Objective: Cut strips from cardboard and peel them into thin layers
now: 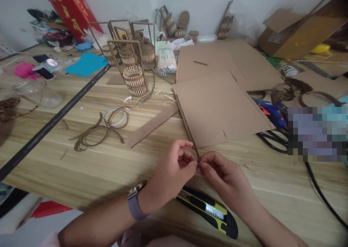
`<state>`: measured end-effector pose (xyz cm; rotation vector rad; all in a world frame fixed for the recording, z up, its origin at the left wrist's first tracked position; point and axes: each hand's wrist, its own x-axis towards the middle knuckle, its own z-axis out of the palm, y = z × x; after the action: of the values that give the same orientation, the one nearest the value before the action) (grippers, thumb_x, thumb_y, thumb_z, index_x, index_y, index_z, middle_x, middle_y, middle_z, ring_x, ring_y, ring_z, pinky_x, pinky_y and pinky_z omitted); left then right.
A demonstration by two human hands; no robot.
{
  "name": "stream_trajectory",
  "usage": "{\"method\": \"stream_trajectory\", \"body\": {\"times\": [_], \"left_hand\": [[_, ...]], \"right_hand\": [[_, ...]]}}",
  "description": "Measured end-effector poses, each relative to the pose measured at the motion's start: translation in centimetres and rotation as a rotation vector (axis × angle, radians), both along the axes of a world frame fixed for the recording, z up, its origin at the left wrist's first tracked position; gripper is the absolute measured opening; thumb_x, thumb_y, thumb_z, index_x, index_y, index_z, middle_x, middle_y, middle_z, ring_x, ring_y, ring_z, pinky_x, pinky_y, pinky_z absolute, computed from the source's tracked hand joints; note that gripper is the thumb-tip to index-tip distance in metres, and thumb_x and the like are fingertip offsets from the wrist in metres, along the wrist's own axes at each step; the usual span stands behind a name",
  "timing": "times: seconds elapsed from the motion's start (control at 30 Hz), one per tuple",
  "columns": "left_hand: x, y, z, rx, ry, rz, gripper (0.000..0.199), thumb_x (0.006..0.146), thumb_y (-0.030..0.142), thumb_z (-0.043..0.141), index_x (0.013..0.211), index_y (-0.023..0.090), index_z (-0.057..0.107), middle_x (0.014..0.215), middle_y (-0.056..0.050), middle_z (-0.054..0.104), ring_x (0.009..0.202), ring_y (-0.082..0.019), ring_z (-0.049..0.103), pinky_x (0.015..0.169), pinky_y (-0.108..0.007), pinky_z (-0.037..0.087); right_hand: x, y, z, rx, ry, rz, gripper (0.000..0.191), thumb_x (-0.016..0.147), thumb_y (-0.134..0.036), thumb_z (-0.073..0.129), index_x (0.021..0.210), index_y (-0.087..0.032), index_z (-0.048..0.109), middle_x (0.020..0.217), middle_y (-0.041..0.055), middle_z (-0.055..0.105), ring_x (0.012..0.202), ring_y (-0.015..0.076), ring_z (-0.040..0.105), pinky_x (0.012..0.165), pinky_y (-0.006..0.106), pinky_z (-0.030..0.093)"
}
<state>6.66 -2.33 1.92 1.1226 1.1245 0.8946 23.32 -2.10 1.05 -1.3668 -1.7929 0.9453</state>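
Note:
My left hand point(174, 169), with a watch on its wrist, pinches the near end of a thin corrugated cardboard strip point(193, 141). Right beside it, my right hand point(227, 178) closes thumb and fingers on the same end. The strip runs up along the left edge of a flat cardboard sheet point(217, 109). Beneath my wrists lies a yellow and black utility knife point(209, 210). Curled corrugated strips point(94, 136) and a flat cardboard piece point(153, 125) rest to the left on the wooden table.
Small handled baskets point(134, 81) made of cardboard and sticks stand at the back, beside a bag of sticks point(166, 58). A glass jar point(40, 96) lies at the left. Black cable point(315, 181) and a cardboard box point(293, 33) are at the right.

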Motion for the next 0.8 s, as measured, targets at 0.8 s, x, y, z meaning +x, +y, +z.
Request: {"method": "stream_trajectory", "body": {"times": [0.8], "left_hand": [[-0.5,-0.8,0.7,0.435,0.276,-0.043,0.019,0.081,0.01,0.055,0.097,0.021,0.053,0.093,-0.001,0.062,0.089,-0.013,0.061,0.081,-0.026,0.048]], "right_hand": [[0.1,-0.3,0.7,0.439,-0.068,0.094,0.015,0.089,-0.012,0.049,0.082,-0.024,0.055,0.078,-0.0004,0.065,0.072,0.0123,0.065,0.062,0.022,0.053]]}}
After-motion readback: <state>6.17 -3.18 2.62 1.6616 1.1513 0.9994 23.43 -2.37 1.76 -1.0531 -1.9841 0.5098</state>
